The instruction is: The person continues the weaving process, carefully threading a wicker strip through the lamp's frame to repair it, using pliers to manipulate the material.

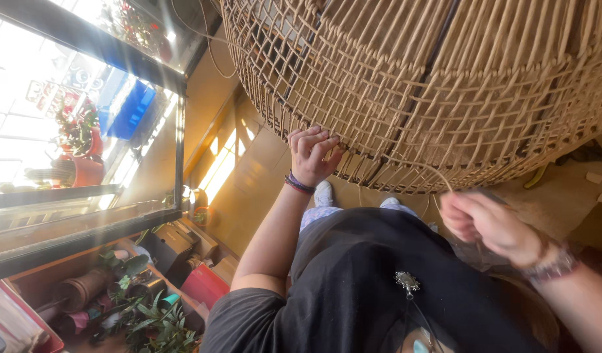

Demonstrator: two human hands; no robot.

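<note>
Left hand curls, fingertips gripping the wicker basket's lower weave; right hand below it pinches a loose strand arcing up to the rim.

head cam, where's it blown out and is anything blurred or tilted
Head view: the window at left is overexposed, and sun patches glare on the floor; the right hand is motion-blurred, pinching a thin strand; the left hand, gripping the woven wicker frame, is sharp; the whole picture is rotated, so the room looks sideways.
</note>
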